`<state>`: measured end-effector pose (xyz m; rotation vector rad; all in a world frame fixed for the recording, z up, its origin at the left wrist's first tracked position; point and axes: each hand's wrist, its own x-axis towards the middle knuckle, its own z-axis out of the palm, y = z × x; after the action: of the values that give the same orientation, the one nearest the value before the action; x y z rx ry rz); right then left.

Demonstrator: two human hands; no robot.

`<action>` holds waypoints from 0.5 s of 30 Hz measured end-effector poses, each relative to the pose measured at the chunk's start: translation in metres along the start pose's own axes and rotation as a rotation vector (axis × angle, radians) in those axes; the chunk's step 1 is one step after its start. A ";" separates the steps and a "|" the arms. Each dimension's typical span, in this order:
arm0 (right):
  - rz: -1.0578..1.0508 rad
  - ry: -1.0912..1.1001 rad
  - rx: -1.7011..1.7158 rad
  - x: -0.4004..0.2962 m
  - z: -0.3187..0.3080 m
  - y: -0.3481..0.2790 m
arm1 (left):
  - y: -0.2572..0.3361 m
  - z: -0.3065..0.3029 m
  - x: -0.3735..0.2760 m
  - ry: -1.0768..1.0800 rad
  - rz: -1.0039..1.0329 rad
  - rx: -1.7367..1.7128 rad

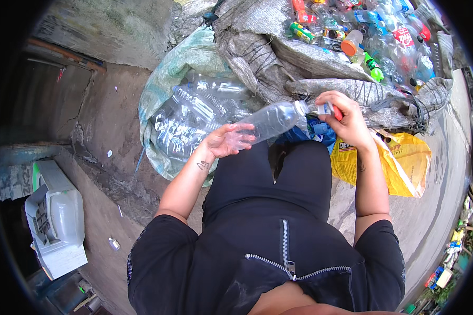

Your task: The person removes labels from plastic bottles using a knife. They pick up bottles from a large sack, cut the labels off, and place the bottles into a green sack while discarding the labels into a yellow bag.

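Observation:
My left hand (232, 141) holds a clear plastic bottle (270, 121) by its lower end, the fingers showing through the wall. The bottle is tilted, with its uncapped white neck pointing up and right, and no label is on it. Just right of the neck, my right hand (342, 118) grips a small red object (337, 113) together with a white and blue piece (324, 109); what they are is partly hidden by the fingers. Below my hands, a pale green woven sack (151, 118) stands open with several clear bottles (197, 104) inside.
A large grey woven sack (256, 59) full of mixed bottles (402, 51) lies ahead. Blue plastic (327, 138) and a yellow plastic bag (408, 161) are by my legs. At left stand a concrete wall (106, 31) and a grey-white plastic casing (63, 220). A small bottle (114, 244) lies on the ground.

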<state>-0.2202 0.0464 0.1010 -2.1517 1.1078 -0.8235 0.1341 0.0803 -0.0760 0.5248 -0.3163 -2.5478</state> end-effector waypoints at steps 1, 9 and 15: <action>-0.050 0.092 -0.024 0.000 -0.003 0.000 | 0.000 -0.010 -0.004 0.012 0.027 -0.047; 0.757 0.538 -0.733 -0.108 -0.107 0.006 | 0.003 -0.119 -0.053 1.145 0.307 0.388; 0.908 0.543 -0.949 -0.155 -0.136 0.034 | 0.016 -0.132 -0.015 1.617 0.417 1.181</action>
<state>-0.4096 0.1326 0.1240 -1.6436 2.8917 -0.4515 0.2090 0.0590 -0.1849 2.2550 -1.0279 -0.6883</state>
